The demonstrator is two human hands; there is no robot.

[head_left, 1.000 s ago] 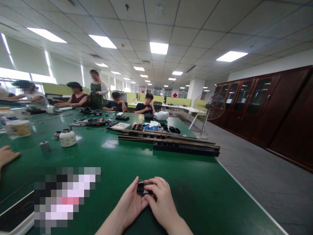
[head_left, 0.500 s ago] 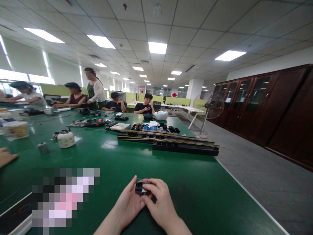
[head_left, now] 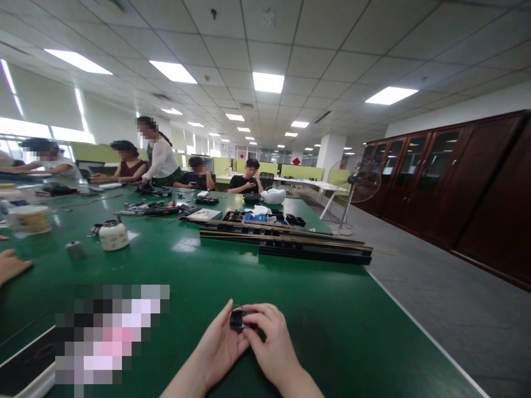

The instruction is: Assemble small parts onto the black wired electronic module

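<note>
Just above the green table, close to me, both hands are closed around a small black boxy part (head_left: pixel 237 319). My left hand (head_left: pixel 219 345) cradles it from the left, thumb up along its side. From the right, the fingers and thumb of my right hand (head_left: pixel 271 340) grip its right side and cover that part of it. A thin dark piece, perhaps a wire, sticks out at its top. The part is too small and dark for me to tell its kind.
Ahead on the green table (head_left: pixel 332 309) lie long black rails (head_left: pixel 315 254) with thin brass-coloured rods. To the left stand a cream jar (head_left: pixel 113 235), a small metal cylinder (head_left: pixel 75 250) and a plastic tub (head_left: pixel 31 220). A co-worker's hand (head_left: pixel 13 266) rests at the left edge. Several people sit or stand beyond.
The right fingers have shifted slightly right on the black part, showing more of its dark face. In the background, the standing person leans further toward the table.
</note>
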